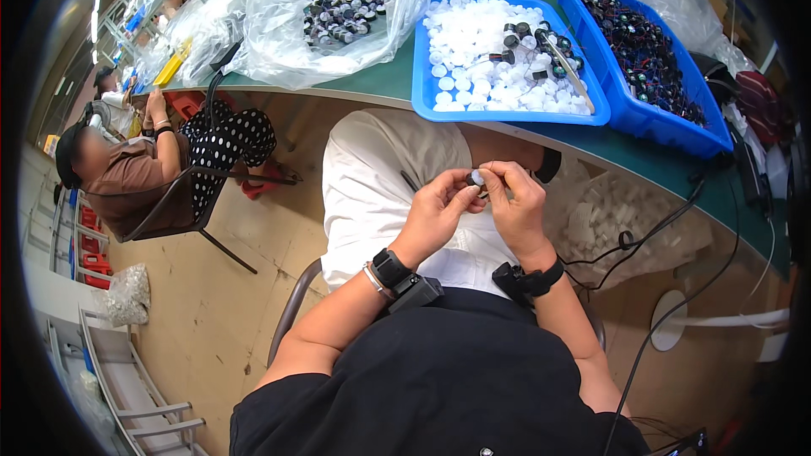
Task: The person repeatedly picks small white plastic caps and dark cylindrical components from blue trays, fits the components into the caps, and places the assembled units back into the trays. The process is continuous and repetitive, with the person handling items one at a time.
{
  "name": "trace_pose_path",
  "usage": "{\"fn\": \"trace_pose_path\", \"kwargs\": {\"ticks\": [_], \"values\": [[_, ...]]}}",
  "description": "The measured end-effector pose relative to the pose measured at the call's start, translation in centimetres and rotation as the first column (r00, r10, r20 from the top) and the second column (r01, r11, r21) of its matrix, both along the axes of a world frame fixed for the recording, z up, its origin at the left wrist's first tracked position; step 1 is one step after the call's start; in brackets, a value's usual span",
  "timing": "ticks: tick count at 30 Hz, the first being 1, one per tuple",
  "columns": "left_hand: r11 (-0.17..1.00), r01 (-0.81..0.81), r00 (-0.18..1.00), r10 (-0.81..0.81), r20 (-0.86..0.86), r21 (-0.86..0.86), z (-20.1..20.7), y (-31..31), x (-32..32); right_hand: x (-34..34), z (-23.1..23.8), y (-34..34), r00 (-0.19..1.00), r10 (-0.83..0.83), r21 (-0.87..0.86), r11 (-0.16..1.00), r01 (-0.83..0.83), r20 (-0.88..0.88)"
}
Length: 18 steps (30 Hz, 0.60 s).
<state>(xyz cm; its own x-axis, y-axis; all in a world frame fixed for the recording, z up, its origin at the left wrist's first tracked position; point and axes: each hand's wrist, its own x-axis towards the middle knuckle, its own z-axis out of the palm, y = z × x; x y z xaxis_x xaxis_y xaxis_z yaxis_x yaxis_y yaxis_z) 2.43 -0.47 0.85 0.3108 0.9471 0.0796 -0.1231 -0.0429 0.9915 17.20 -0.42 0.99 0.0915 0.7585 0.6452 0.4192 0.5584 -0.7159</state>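
Over my lap, my left hand (441, 213) and my right hand (519, 208) meet with their fingertips closed on one small round part (476, 178), black with a whitish cap-like face. The fingers hide much of it. Just beyond them, on the table, lies a shallow blue tray (507, 116) heaped with white translucent caps (459, 38). Several black round parts (510, 40) lie on the caps at its right side. A long, thin metal tool (571, 74), perhaps tweezers, rests across them.
Right of the tray, a deeper blue bin (667, 125) holds dark wired parts. A clear plastic bag (274, 38) with finished-looking round parts (346, 13) lies left on the green table (372, 84). Black cables (659, 232) hang at the right. Another person (139, 165) sits at the left.
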Motion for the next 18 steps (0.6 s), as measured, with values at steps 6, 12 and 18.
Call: {"fn": "trace_pose_path", "kwargs": {"ticks": [6,12,18], "values": [[0.993,-0.002,0.997,0.011,-0.076,0.118,0.2,-0.2,-0.2,0.6,0.0,0.4,0.778,0.194,-0.352,0.808,-0.472,-0.597],[0.995,-0.009,1.0,0.011,-0.024,0.101,0.4,-0.2,0.0,1.0,-1.0,0.8,0.574,0.164,-0.348,0.652,-0.673,-0.802],[0.992,-0.024,1.0,0.024,0.005,0.127,-0.2,-0.1,0.0,0.7,-0.8,0.5,0.498,0.098,-0.361,0.57,-0.738,-0.862]]}}
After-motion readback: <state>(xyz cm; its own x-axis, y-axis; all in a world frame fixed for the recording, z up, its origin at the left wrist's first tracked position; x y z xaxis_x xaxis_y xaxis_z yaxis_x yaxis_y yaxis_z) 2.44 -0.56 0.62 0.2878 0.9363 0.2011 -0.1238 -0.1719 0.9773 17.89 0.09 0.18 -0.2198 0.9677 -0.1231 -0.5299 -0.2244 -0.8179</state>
